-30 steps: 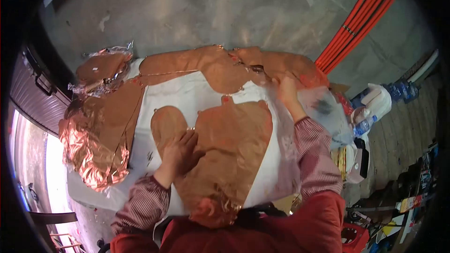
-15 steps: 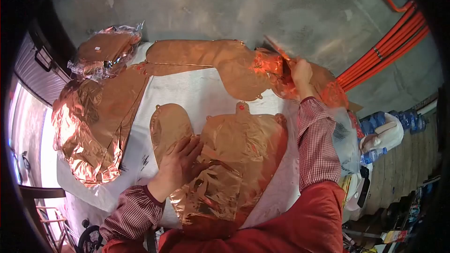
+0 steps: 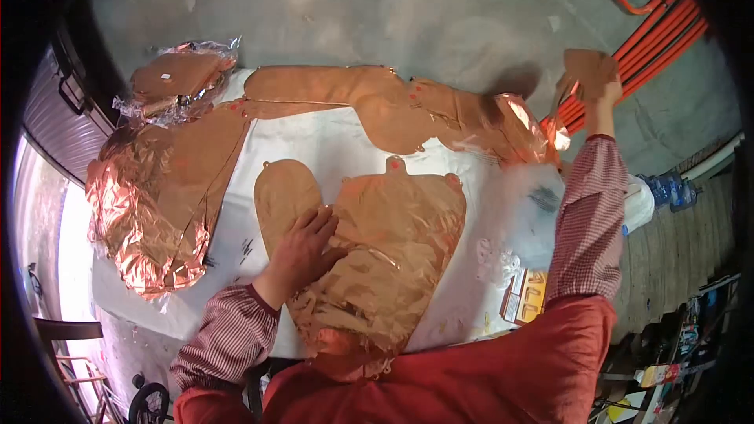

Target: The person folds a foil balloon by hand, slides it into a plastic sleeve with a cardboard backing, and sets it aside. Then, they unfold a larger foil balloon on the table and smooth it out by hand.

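A flat copper-coloured foil balloon (image 3: 400, 228), wrinkled toward its lower end, lies in front of me with small tabs along its top edge. My left hand (image 3: 302, 251) rests on its left side, fingers stretched out, beside a rounded foil lobe (image 3: 287, 196). Raised at the far right, my right hand (image 3: 603, 98) grips a copper foil balloon (image 3: 587, 71), part of which hangs below the fingers. Along the table's back edge stretches more flat copper foil (image 3: 314, 86). Another crumpled foil balloon (image 3: 157, 212) covers the left side.
A clear plastic package (image 3: 181, 78) of folded foil stands at the back left. White cloth (image 3: 314, 137) covers the table. Orange pipes (image 3: 660, 39) run down the wall at right. A yellow box (image 3: 526, 294) sits near the right edge, with water bottles (image 3: 675, 188) beyond.
My right hand has swung right and up, away from the table's back edge, with foil in its grip. The yellow box now shows. My left hand stays on the middle foil.
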Demonstrator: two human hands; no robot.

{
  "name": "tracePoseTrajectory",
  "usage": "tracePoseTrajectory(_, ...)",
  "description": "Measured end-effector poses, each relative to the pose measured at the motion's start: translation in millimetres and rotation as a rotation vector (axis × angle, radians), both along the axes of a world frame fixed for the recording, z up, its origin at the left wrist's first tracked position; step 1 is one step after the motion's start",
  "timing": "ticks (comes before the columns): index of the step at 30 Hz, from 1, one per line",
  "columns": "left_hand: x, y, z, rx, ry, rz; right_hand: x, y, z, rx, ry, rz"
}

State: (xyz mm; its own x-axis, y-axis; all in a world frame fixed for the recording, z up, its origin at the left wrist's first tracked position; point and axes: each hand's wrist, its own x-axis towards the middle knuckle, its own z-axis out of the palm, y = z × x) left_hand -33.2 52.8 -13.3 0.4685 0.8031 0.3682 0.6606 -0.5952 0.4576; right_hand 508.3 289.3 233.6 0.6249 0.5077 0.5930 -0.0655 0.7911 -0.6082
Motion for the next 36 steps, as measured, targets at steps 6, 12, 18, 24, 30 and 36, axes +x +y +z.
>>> tracePoseTrajectory(6, 0, -1, 5, 0.072, -0.001, 0.003, 31, -56, 66, -0.319, -0.901, -0.174)
tracePoseTrajectory(12, -1, -2, -2, 0.097, 0.021, 0.039, -95, -128, 23, -0.584, -1.06, -0.15)
tracePoseTrajectory(18, 0, 1, -13, 0.113, -0.003, 0.034, -259, -263, -109, -0.215, -1.505, -0.341)
tracePoseTrajectory(24, -1, 0, -13, 0.038, 0.005, 0.036, -309, -331, -173, -0.576, -1.165, 0.102)
tracePoseTrajectory(30, -2, 3, -11, 0.069, -0.022, 0.011, -319, -359, -161, -0.606, -1.2, 0.107)
tracePoseTrajectory(36, -6, 6, -15, 0.123, 0.072, -0.006, -338, -403, -225, -0.715, -1.346, 0.106)
